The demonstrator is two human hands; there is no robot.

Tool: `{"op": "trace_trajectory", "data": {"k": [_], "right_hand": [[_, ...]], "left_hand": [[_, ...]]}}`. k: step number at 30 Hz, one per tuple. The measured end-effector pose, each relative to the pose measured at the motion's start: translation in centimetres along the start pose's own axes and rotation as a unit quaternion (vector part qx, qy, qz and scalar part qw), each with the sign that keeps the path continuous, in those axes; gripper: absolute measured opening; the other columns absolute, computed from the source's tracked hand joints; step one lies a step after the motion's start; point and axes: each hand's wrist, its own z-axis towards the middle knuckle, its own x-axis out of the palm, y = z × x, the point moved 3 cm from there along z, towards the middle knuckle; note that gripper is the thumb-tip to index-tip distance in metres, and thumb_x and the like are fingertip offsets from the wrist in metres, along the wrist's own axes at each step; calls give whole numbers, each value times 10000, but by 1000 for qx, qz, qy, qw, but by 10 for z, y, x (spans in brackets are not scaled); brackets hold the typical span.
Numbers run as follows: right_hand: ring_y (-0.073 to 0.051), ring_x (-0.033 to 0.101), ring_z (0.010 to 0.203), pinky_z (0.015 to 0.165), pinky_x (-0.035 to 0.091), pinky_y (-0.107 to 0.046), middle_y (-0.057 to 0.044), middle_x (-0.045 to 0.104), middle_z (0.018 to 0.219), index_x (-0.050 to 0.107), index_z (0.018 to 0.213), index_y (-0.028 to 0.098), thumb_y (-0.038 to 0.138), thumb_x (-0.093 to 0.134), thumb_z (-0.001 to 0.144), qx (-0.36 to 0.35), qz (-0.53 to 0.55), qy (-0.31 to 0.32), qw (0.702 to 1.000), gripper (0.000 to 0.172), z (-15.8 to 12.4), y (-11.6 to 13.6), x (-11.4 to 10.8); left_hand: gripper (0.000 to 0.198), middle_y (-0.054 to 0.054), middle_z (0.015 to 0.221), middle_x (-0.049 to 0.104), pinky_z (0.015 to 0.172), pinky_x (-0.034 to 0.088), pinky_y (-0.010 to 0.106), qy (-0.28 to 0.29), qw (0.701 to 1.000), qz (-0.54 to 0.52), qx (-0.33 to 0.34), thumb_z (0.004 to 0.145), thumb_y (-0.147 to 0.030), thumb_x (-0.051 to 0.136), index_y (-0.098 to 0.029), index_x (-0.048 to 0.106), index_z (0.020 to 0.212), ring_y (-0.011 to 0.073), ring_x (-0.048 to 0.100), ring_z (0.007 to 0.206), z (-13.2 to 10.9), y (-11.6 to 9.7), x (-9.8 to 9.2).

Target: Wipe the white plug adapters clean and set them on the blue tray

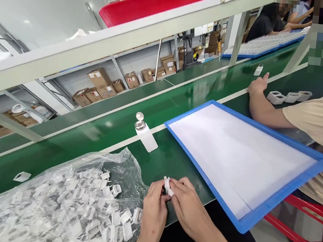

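Note:
Close to the bench's near edge, my left hand (154, 207) and my right hand (185, 205) meet around a small white plastic part (167, 186). Fingers of both hands are closed on it, and its lower portion is hidden by them. Left of my hands lies a clear plastic bag (129, 164) full of loose white plastic housings (92, 229). Beyond my hands stands a white dispenser bottle (147, 138) with its metal lid raised. To the right, a white tray with a blue rim (202, 167) reaches past the bench edge.
A green conveyor belt (96, 133) runs behind the bench. One white housing (22, 177) lies on it at left. At right, a co-worker's hand (258, 85) is near a white plug (258, 70). A red stool (307, 213) stands below. A shelf rail (116, 31) crosses overhead.

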Motion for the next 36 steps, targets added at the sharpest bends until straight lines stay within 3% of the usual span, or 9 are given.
{"op": "trace_trajectory", "data": {"k": [5, 8, 12, 17, 22, 25, 28, 31, 36], "right_hand": [[-271, 501, 1021, 888, 437, -426, -105, 601, 1020, 637, 862, 203, 154, 346, 985, 43, 52, -2, 998, 320, 9, 0, -7], [-259, 513, 887, 827, 397, -405, -79, 594, 833, 634, 726, 202, 204, 382, 959, 73, 93, 19, 993, 343, 16, -3, -12], [-183, 476, 658, 671, 352, -321, -12, 525, 614, 526, 556, 200, 260, 495, 869, 135, 192, 35, 971, 320, 26, -7, -21], [-188, 535, 684, 611, 429, -295, -32, 606, 738, 625, 742, 178, 398, 583, 799, 259, 364, -47, 893, 231, 18, -2, -21], [-236, 589, 916, 787, 534, -329, -81, 659, 1004, 663, 995, 188, 590, 653, 796, 285, 482, -132, 818, 448, -1, 23, -2], [-231, 574, 873, 777, 530, -315, -62, 647, 890, 697, 960, 186, 641, 694, 788, 288, 493, -160, 805, 486, -13, 34, 13], [-231, 584, 812, 739, 521, -305, -55, 644, 794, 739, 926, 166, 627, 728, 785, 267, 474, -170, 822, 483, -24, 38, 23], [-236, 614, 779, 701, 522, -308, -70, 679, 816, 763, 968, 157, 603, 742, 795, 226, 455, -167, 845, 480, -32, 37, 22], [-223, 623, 704, 628, 514, -301, -70, 699, 827, 750, 1018, 166, 608, 690, 856, 213, 398, -256, 855, 475, -39, 30, -3]], "left_hand": [[514, 75, 1034, 689, 729, 590, 277, 10, 999, -49, 5, 775, 10, 388, -229, 666, 1136, 190, 670, 906, -2, 1, -1], [429, 50, 896, 671, 736, 576, 275, 3, 999, -41, 2, 780, 1, 422, -215, 674, 1052, 182, 654, 828, -4, 0, -3], [514, 80, 1020, 696, 757, 586, 283, 3, 998, -64, 6, 769, 4, 443, -204, 670, 1181, 184, 670, 861, -8, -1, -6], [453, 110, 1262, 643, 768, 611, 278, -77, 993, -90, 15, 879, -73, 438, -251, 745, 1160, 222, 686, 1047, -16, -7, -15], [443, 97, 1265, 644, 793, 595, 260, -168, 981, -96, -18, 907, -112, 483, -280, 736, 1230, 216, 687, 1066, -20, -20, -22], [414, 89, 1228, 675, 878, 563, 281, -197, 975, -100, -33, 879, -105, 526, -275, 759, 1176, 228, 671, 1107, -20, -31, -25], [277, 91, 1179, 703, 890, 549, 290, -203, 962, -168, -75, 845, -158, 637, -242, 791, 1060, 241, 677, 1069, -18, -39, -28], [268, 105, 1129, 723, 801, 568, 271, -176, 902, -362, -158, 831, -298, 749, -208, 780, 1081, 224, 690, 963, -18, -44, -29], [299, 103, 1018, 723, 719, 562, 181, -116, 726, -616, -284, 774, -180, 833, -143, 782, 1066, 119, 642, 787, -21, -57, -31]]}}
